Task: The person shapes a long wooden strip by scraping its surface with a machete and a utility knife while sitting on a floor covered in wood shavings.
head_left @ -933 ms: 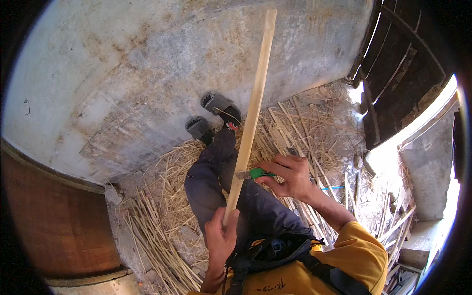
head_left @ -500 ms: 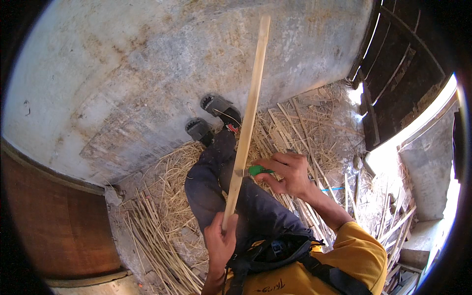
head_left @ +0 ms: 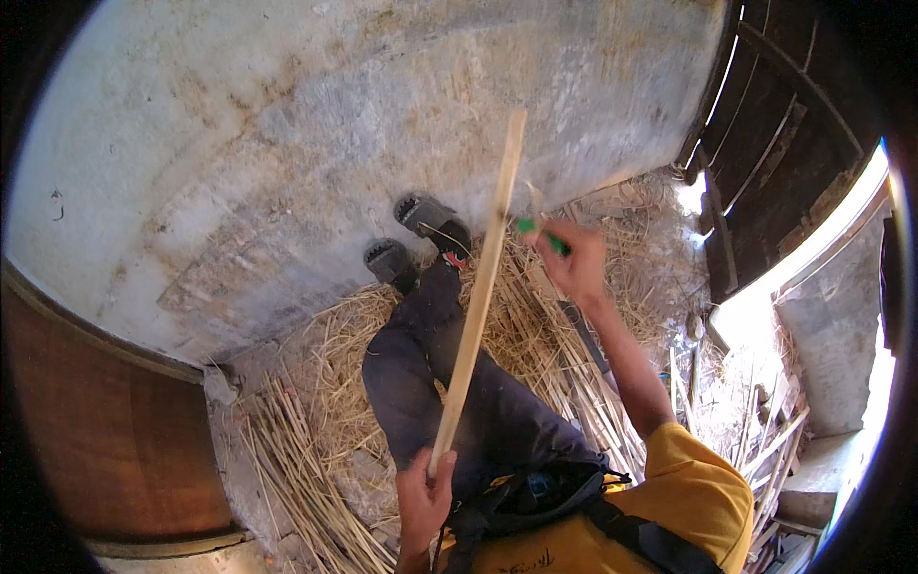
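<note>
Sliding up the long pale wooden stick, the right hand now grips a green-handled knife near its top; the left hand clasps the lower end, so the cut has run along.

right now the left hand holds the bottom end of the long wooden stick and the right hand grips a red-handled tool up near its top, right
Not quite: the tool's handle is green, not red. The head view shows the left hand gripping the lower end of the long wooden stick, and the right hand closed on a green-handled tool up near the stick's top.
</note>
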Action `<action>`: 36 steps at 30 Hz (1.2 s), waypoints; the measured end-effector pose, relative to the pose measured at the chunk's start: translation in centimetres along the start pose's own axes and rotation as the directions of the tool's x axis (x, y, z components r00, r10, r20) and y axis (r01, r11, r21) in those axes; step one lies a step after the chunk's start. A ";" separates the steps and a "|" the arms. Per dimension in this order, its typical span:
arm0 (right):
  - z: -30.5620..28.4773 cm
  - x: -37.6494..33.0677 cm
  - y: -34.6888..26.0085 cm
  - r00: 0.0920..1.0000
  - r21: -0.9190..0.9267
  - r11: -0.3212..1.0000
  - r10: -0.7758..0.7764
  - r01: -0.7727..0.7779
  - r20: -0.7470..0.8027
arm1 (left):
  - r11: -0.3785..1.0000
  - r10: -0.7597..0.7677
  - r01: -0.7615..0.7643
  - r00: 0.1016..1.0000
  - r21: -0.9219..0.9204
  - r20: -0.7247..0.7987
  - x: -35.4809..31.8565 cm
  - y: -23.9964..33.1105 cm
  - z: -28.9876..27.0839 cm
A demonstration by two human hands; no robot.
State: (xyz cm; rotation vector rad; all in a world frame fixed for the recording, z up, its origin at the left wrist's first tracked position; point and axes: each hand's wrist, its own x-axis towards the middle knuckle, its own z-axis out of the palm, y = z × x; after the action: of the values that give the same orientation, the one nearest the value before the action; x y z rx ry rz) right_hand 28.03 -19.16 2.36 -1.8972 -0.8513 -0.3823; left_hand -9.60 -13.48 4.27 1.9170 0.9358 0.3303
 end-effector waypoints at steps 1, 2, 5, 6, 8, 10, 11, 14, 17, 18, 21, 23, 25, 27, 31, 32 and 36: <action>0.2 1.5 1.5 0.990 -0.069 0.987 0.142 -0.143 -0.019 | 0.999 -0.030 0.030 0.999 0.015 0.025 -0.8 -0.4 -0.3; -0.1 3.1 3.4 0.989 -0.074 0.986 0.145 -0.147 -0.025 | 0.998 -0.054 0.053 0.997 0.027 0.058 -1.4 -0.8 -0.4; 0.0 5.9 6.0 0.982 -0.015 0.982 0.189 -0.189 0.002 | 0.993 -0.103 0.107 0.990 -0.044 0.094 -1.9 -2.4 -0.2; 0.3 5.4 6.2 0.991 -0.066 0.989 0.130 -0.129 0.013 | 0.994 -0.098 0.103 0.991 -0.046 0.089 -1.7 -2.7 -0.3; 0.8 4.9 6.9 0.996 -0.123 0.990 0.073 -0.068 0.041 | 0.997 -0.072 0.073 0.996 -0.019 0.045 -1.5 -2.9 -0.5; 1.0 4.6 7.6 0.983 0.069 0.981 0.184 -0.183 -0.019 | 0.989 -0.132 0.136 0.989 -0.058 0.065 -1.1 -4.1 -0.6; 1.0 4.3 7.8 0.982 0.068 0.980 0.188 -0.187 -0.018 | 0.977 -0.187 0.194 0.979 -0.089 0.086 -0.9 -4.6 -0.6; 0.6 3.4 7.0 0.911 0.579 0.718 0.394 -0.388 0.122 | 0.988 -0.102 0.110 0.992 -0.109 0.070 -0.5 -5.2 -0.6; 0.7 1.4 3.2 0.824 0.605 0.567 0.461 -0.559 0.329 | 0.986 -0.103 0.110 0.993 -0.129 0.061 0.0 -5.0 -0.6; 1.0 0.9 2.1 0.821 0.604 0.564 0.464 -0.563 0.331 | 0.985 -0.107 0.114 0.992 -0.127 0.062 0.2 -4.8 -0.7; 1.2 0.0 0.3 0.777 0.621 0.468 0.402 -0.629 0.485 | 0.994 -0.052 0.059 0.995 -0.090 0.083 0.6 -4.3 -0.8; 1.7 -0.4 -0.3 0.759 0.559 0.513 0.420 -0.651 0.498 | 1.000 0.006 -0.007 0.997 0.015 0.073 0.7 -4.4 -0.9; 1.9 -0.6 -0.6 0.771 0.614 0.467 0.419 -0.636 0.480 | 0.993 -0.076 0.066 0.992 0.096 0.104 1.0 -5.0 -1.7; 1.7 -0.7 -0.8 0.783 0.666 0.420 0.416 -0.616 0.462 | 0.975 -0.158 0.135 0.980 0.177 0.124 1.3 -5.3 -2.0; 1.3 -2.2 -2.0 0.795 0.689 0.419 0.448 -0.591 0.409 | 0.933 0.276 -0.236 0.954 0.272 -0.117 3.5 -3.0 -1.9; 1.3 -2.8 -2.6 0.799 0.676 0.453 0.472 -0.582 0.372 | 0.913 0.333 -0.280 0.931 0.295 -0.147 4.2 -2.2 -1.8; 0.6 -4.4 -5.9 0.811 0.706 0.425 0.439 -0.567 0.387 | 0.880 0.445 -0.418 0.891 0.225 -0.086 6.7 1.0 1.5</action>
State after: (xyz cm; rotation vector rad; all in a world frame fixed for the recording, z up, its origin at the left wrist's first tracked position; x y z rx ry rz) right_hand 20.76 -18.79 3.38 -1.1973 -0.3597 0.4891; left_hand -3.79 -9.82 3.37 2.3134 0.6312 0.6569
